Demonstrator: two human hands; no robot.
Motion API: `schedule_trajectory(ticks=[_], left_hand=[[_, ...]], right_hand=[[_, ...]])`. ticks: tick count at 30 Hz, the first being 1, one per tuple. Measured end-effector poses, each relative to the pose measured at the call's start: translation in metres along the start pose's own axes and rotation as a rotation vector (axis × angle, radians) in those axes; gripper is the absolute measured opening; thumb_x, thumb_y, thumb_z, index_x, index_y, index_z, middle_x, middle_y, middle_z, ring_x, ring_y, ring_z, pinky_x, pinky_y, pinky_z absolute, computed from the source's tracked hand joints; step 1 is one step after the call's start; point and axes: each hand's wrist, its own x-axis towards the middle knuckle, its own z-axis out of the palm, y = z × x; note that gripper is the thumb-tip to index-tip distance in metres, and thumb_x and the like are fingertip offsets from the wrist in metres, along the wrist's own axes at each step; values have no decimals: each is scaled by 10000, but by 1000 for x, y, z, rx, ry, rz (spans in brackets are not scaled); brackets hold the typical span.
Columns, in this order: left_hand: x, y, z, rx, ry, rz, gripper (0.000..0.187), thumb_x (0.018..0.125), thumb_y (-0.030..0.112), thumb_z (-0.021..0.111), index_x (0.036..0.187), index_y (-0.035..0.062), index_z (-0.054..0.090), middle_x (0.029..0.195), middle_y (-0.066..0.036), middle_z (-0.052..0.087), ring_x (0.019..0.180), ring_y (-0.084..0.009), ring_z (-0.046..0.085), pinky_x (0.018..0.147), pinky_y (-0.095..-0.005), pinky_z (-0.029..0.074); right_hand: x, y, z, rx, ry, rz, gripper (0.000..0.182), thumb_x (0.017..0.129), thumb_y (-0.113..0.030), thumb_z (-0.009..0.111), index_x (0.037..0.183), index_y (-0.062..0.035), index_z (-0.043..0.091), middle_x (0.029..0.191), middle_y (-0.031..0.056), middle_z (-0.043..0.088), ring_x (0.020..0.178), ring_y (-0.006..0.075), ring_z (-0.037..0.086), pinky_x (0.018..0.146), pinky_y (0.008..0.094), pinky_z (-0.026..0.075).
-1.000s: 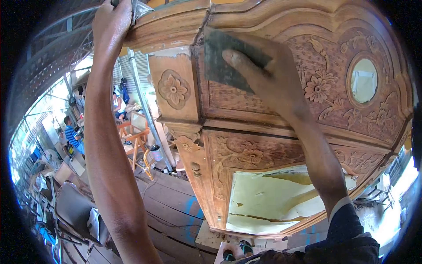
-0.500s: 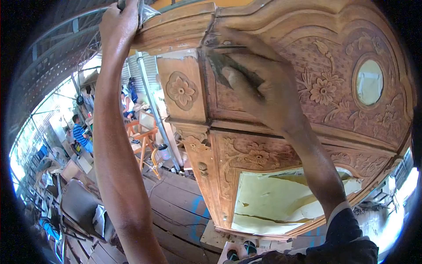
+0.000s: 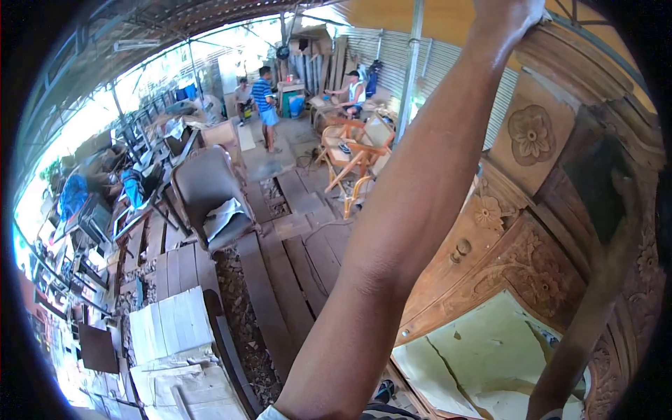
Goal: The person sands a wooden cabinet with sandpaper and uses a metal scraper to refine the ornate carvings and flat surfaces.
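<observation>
A carved wooden cabinet (image 3: 479, 262) with raised flowers and scrollwork fills the right side of the view. My left arm reaches up to its top edge, where my left hand (image 3: 505, 19) rests; the fingers are cut off by the frame. My right hand (image 3: 626, 199), partly blurred and in shadow, holds a dark sheet of sandpaper (image 3: 593, 178) against the cabinet front, right of the square flower block (image 3: 532, 133). Below, torn pale paper (image 3: 483, 353) covers a panel opening. A small round knob (image 3: 460, 250) sits on the cabinet's side post.
A worn armchair (image 3: 210, 189) stands on the plank floor (image 3: 269, 301). Wooden chair frames (image 3: 353, 150) are farther back. A person in a blue striped shirt (image 3: 264, 98) stands, a seated person (image 3: 353, 94) is nearby, and another sits behind. Cardboard-like sheets (image 3: 171, 325) lie lower left.
The view has swung left, so the cabinet sits farther right and more of the workshop shows. My right hand stays at the cabinet front with the sandpaper; my left stays at the top edge.
</observation>
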Motion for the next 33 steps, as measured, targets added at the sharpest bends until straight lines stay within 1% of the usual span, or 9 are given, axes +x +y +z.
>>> schedule_trajectory(ticks=[2,3,7,11,17,19,22,25,33], left_hand=[[-3,-3,-6,6,-9,-19,490,988,407,501,872,-1,745,789,-205,742,795,-373,743,738,-475,564],[-5,-1,-6,1,-27,-33,497,988,414,498,875,-1,748,791,-201,744,796,-367,745,739,-470,565],[10,11,15,-170,-168,-177,527,988,439,485,887,0,758,799,-188,752,800,-346,753,740,-449,566],[2,22,12,-121,-48,-183,441,991,432,590,1044,25,750,884,-151,752,826,-259,721,776,-393,526],[10,4,17,-50,-56,-203,454,999,435,606,1069,-1,714,945,-163,743,882,-267,709,804,-397,507],[6,9,14,13,-34,-188,452,1002,432,604,1063,-3,711,940,-166,741,875,-272,708,801,-402,505],[-1,19,8,-136,-54,-117,440,1001,421,606,1024,-4,719,902,-166,738,850,-281,709,791,-405,506],[5,17,13,-197,-67,-253,435,996,418,608,972,-3,713,867,-159,732,821,-280,707,773,-406,504],[4,17,8,-110,-82,-172,451,1011,431,565,933,3,684,822,-188,702,778,-309,690,740,-435,486]], right_hand=[[-19,17,-2,-356,-130,-497,344,963,-149,645,1278,-11,658,1305,119,654,1231,222,596,1092,355,443],[-28,6,1,-322,-151,-486,375,920,-179,691,1254,-8,674,1235,116,678,1141,222,624,1033,369,474],[-36,-58,26,340,40,418,305,880,-127,742,1160,-13,704,1056,82,727,954,174,665,851,338,539],[-22,-50,51,175,292,180,168,943,-46,689,1095,16,726,883,27,735,803,86,647,765,258,532],[8,-66,40,-150,181,5,189,929,-46,690,1101,24,721,816,111,729,713,125,673,680,289,541],[19,-66,38,-97,209,-96,94,918,-37,603,943,11,680,711,197,657,587,337,670,598,427,514],[32,-77,25,-309,97,-154,111,903,-38,589,870,10,684,709,202,653,564,337,656,590,435,512],[44,-86,16,-401,20,-111,199,908,-156,674,986,15,739,735,148,713,622,213,672,617,359,522],[71,-146,-20,-281,-241,124,201,859,-106,655,987,16,751,732,172,698,658,278,679,670,388,533]])
